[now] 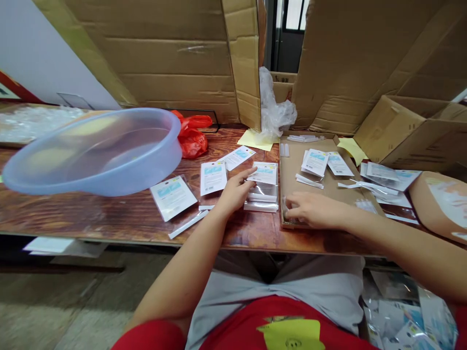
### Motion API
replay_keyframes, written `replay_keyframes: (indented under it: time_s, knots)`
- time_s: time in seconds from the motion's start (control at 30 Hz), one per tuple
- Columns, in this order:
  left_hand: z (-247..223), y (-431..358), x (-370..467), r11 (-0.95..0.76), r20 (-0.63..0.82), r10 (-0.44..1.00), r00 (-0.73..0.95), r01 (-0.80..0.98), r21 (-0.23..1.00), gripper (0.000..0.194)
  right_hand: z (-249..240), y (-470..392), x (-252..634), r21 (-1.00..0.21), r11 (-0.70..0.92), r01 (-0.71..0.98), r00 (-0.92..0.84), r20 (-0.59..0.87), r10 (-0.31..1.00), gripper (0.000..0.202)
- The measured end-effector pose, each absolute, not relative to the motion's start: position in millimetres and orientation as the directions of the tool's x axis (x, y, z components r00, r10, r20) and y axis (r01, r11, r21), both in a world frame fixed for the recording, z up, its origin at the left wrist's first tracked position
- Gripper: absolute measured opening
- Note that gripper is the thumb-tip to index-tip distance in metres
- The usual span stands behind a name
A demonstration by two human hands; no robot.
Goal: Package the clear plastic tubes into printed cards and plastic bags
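Observation:
My left hand (236,193) lies with its fingers stretched out, fingertips on the upper left part of a small stack of clear plastic packets (263,190) with white and blue printed cards. My right hand (314,209) is over the front left corner of a shallow cardboard tray (292,182). Its fingers are curled together and pressed down there; what they hold, if anything, is too small to make out. More carded packets (213,177) lie to the left of my left hand, one of them (173,198) tilted. Inside the tray are further packets (314,163) and small clear plastic pieces (366,206).
A large blue plastic basin (109,187) stands on the left of the wooden table (91,216). Behind are a red plastic bag (192,136), a clear bag (273,109) and tall cardboard (164,58). More packets (392,177) and a cardboard box (404,129) sit at right.

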State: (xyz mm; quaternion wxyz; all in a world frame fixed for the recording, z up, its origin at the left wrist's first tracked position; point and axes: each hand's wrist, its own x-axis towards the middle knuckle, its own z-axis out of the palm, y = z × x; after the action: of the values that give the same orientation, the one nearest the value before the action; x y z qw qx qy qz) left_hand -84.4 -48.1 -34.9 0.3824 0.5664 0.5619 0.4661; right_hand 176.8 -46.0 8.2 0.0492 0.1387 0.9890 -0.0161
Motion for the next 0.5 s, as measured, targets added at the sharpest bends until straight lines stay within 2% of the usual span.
replay_keyframes:
  time_s: [0.07, 0.13, 0.23, 0.3, 0.37, 0.43, 0.5]
  knots:
    - [-33.2, -49.0, -82.1, -0.04, 0.051, 0.997, -0.057, 0.18, 0.983, 0.069, 5.4, -39.6, 177.3, 0.012, 0.953, 0.303, -0.951, -0.061, 0.303, 0.019]
    - [-31.1, -50.8, -78.9, 0.008, -0.004, 0.999, -0.048, 0.084, 0.996, 0.07, 6.3, -32.8, 181.0, -0.005, 0.941, 0.337, -0.941, 0.039, 0.337, 0.02]
    - [-26.3, -55.6, -72.7, 0.097, -0.098, 0.995, -0.017, -0.038, 0.995, 0.071, 13.4, -29.3, 183.9, -0.123, 0.927, 0.354, -0.869, 0.322, 0.375, 0.014]
    - [-21.7, -59.1, -68.4, 0.149, -0.149, 0.989, 0.008, -0.114, 0.982, 0.071, 18.9, -34.7, 179.1, -0.231, 0.911, 0.343, -0.744, 0.525, 0.413, 0.007]
    - [-16.8, -61.5, -64.6, 0.187, -0.186, 0.982, 0.024, -0.171, 0.967, 0.07, 21.2, -45.4, 168.0, -0.389, 0.858, 0.336, -0.575, 0.637, 0.513, 0.009]
    - [-13.0, -62.5, -62.0, 0.208, -0.206, 0.978, 0.03, -0.192, 0.959, 0.068, 18.2, -57.6, 152.5, -0.58, 0.756, 0.304, -0.419, 0.631, 0.653, 0.013]
    - [-11.0, -62.5, -60.5, 0.209, -0.21, 0.978, 0.018, -0.193, 0.959, 0.066, 10.5, -67.1, 135.3, -0.746, 0.624, 0.233, -0.311, 0.551, 0.775, 0.018]
